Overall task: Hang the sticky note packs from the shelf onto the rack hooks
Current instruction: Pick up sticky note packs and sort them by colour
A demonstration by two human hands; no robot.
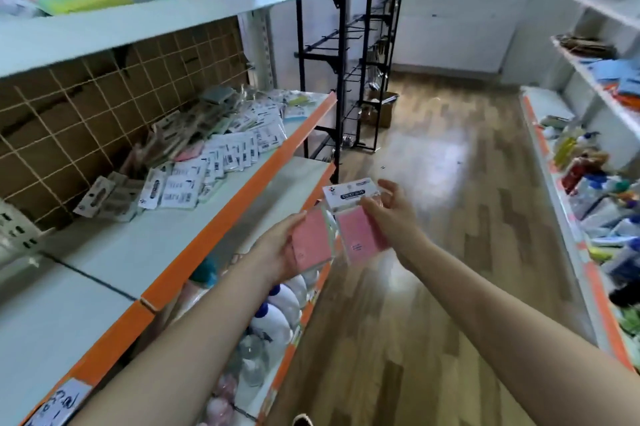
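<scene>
My left hand [277, 249] holds a pink sticky note pack [311, 240] at its left edge, fingers curled under it. Beside it, my right hand [389, 209] holds a second pink pack [358, 235] with a white header card on top. Both packs are in front of me, above the wooden floor and just off the shelf edge. A heap of several more packs [211, 151] lies on the white shelf [138, 245] with the orange front strip. The black rack with hooks [349, 44] stands beyond the shelf's far end, its visible hooks bare.
An upper shelf [156, 16] carries coloured paper stacks. White bottles [280, 311] fill the shelf below my arms. A cardboard box [379, 108] sits behind the rack. Another shelving unit [588, 183] with mixed goods lines the right side of the aisle.
</scene>
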